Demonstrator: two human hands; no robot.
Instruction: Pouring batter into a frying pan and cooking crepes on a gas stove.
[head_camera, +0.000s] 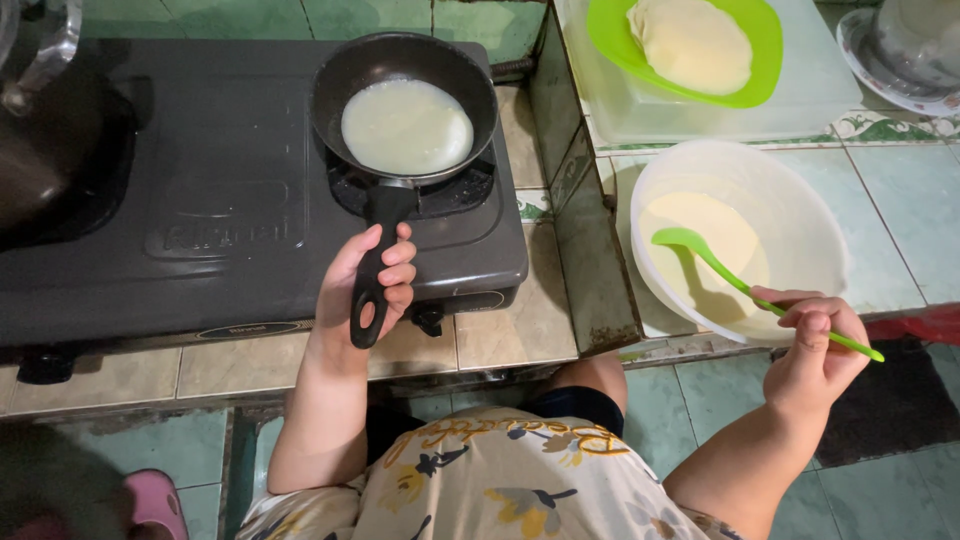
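There were no packages, signs or screens. One small oval label (248, 328) sat on the front edge of the dark gas stove (200, 200), low and left of the pan handle; it was black with a thin pale rim. Embossed lettering, same dark colour, stood on the stove top.

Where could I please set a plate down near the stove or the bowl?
Bare tile lies right of the bowl, below the green plate, and along the ledge before the stove. The stove is crowded: pan right, pot left.
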